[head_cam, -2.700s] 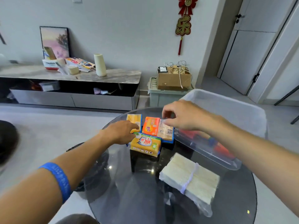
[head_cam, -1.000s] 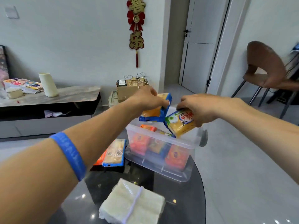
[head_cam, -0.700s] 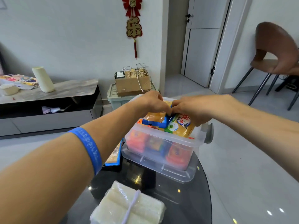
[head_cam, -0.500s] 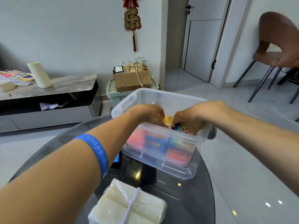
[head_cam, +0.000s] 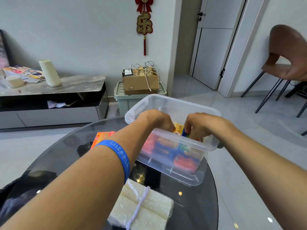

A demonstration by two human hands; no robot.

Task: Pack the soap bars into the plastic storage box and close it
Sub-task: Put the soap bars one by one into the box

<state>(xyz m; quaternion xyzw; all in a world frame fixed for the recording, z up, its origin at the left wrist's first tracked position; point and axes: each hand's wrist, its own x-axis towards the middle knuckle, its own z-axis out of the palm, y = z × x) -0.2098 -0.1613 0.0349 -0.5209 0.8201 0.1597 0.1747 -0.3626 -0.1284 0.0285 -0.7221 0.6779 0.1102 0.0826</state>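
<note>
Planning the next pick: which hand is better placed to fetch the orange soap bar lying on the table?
Probably left: the orange soap bar lies left of the plastic box, beside the left hand's forearm; the right hand would have to cross over.

Round dark glass surface [head_cam: 69, 156]. Directly on it: a clear plastic storage box [head_cam: 174, 170], lidless, toward the far right edge; an orange soap bar [head_cam: 101, 136] left of the box; a string-tied plastic-wrapped white bundle [head_cam: 142, 208] at the near edge.
</note>
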